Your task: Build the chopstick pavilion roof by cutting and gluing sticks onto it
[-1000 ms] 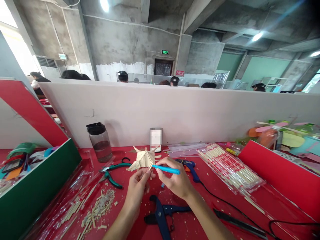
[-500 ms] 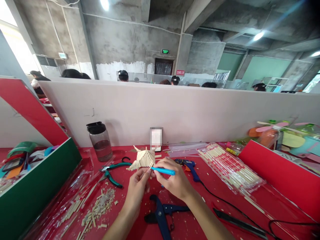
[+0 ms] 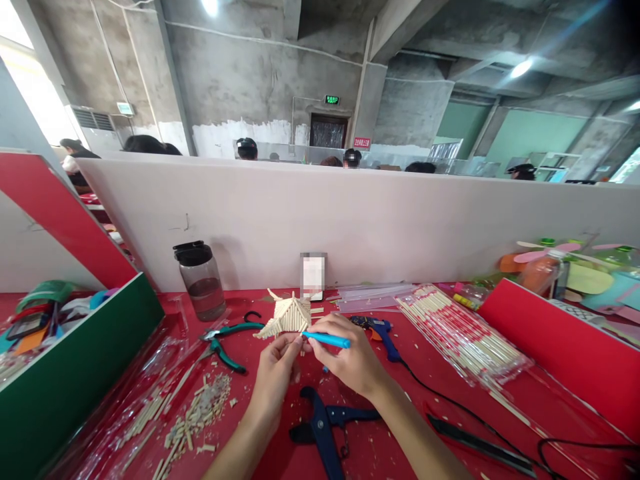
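Note:
In my right hand (image 3: pixel 347 360) is a blue pen (image 3: pixel 330 341), its tip pointing left. My left hand (image 3: pixel 276 370) pinches a short wooden stick (image 3: pixel 303 331) between thumb and fingertips, and the pen tip meets it or lies very close. Just behind the hands sits a small roof-shaped model (image 3: pixel 289 313) built of pale wooden sticks. Below them lies a dark blue cutter (image 3: pixel 323 427), partly covered by my right forearm. A small blue piece (image 3: pixel 325 369) shows beneath my right hand.
Green-handled pliers (image 3: pixel 227 357), stick offcuts (image 3: pixel 200 413) and a water bottle (image 3: pixel 201 283) are to the left. On the right are a glue gun (image 3: pixel 383 333) with its cable, packed wooden sticks (image 3: pixel 465 333) and a black knife (image 3: pixel 475 443). A phone (image 3: pixel 313 277) leans on the white partition (image 3: pixel 350 220).
The view has shifted very slightly. Both hands keep nearly the same pose, with the pen still at the stick.

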### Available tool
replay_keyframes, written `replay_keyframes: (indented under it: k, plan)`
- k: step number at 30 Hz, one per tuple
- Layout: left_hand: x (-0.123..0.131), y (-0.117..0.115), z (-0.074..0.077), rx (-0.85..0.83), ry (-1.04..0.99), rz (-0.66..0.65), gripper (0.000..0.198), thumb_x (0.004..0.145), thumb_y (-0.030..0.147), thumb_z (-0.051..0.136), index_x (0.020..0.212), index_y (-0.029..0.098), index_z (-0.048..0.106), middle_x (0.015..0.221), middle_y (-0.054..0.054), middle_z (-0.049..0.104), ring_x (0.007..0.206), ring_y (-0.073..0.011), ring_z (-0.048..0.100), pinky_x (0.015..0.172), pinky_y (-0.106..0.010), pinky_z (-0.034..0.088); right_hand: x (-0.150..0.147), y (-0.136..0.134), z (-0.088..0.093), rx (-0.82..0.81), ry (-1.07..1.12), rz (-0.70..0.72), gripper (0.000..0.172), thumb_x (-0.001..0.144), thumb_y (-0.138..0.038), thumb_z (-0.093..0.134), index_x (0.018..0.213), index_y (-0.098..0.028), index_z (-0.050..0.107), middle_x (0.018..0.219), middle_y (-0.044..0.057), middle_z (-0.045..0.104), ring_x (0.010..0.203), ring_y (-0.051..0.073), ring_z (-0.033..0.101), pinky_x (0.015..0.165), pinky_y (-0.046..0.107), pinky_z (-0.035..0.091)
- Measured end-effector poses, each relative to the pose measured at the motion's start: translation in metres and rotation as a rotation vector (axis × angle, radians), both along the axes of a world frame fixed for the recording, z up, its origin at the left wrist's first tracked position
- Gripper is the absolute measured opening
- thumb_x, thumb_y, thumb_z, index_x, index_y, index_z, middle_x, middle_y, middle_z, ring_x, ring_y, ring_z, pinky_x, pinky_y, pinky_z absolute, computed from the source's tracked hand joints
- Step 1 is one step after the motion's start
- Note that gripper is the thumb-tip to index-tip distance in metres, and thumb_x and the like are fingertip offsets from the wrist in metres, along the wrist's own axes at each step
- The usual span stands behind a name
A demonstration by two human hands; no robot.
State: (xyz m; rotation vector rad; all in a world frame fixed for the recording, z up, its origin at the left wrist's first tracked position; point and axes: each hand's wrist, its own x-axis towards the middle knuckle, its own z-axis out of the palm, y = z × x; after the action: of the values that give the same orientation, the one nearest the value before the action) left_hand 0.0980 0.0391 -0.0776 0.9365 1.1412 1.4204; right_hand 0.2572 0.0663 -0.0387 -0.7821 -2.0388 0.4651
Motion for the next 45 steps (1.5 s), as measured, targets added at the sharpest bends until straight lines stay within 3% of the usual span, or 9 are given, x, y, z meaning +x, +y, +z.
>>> replay_keyframes:
  k: [23,33,40,45]
  plan:
    - [0.0003,0.0011,-0.0004,-0.017,-0.022,0.003,0.044,0.07,0.056,0.079,0.079,0.014,0.07,0.07,0.0,0.067,0.036,-0.0022,0.037,0.038,-0.017,0.025,0.0018,-0.0001,0.0031,-0.014,0.025,-0.021,0.009,0.09,-0.017,0.063,0.092,-0.023,0.069,0.093,0.004,0.071,0.09,0.021,0.066,0.082,0.034,0.052]
    - [0.0017,0.0002,0.0033,-0.031,0.005,0.02,0.046,0.069,0.058,0.077,0.08,0.014,0.07,0.076,-0.003,0.072,0.037,-0.003,0.037,0.039,-0.019,0.024,0.0037,0.0026,0.0004,-0.257,0.308,-0.011,0.013,0.097,-0.032,0.057,0.098,-0.021,0.065,0.094,0.004,0.071,0.085,0.018,0.069,0.074,0.028,0.056]
    - [-0.0001,0.0019,-0.0002,-0.014,-0.003,-0.002,0.044,0.071,0.056,0.077,0.081,0.014,0.072,0.076,-0.002,0.071,0.037,-0.0029,0.037,0.039,-0.018,0.024,-0.0004,-0.0017,0.0036,-0.047,0.062,-0.009,0.009,0.095,-0.021,0.059,0.094,-0.023,0.067,0.094,0.004,0.071,0.092,0.021,0.066,0.085,0.034,0.052]
    - [0.0002,0.0019,-0.0023,-0.014,-0.01,0.002,0.042,0.073,0.055,0.077,0.08,0.014,0.072,0.065,0.002,0.064,0.037,-0.0036,0.037,0.039,-0.018,0.025,-0.002,-0.0023,0.0031,0.001,-0.012,-0.002,0.012,0.093,-0.017,0.059,0.096,-0.024,0.068,0.095,0.003,0.07,0.092,0.021,0.063,0.086,0.035,0.051]
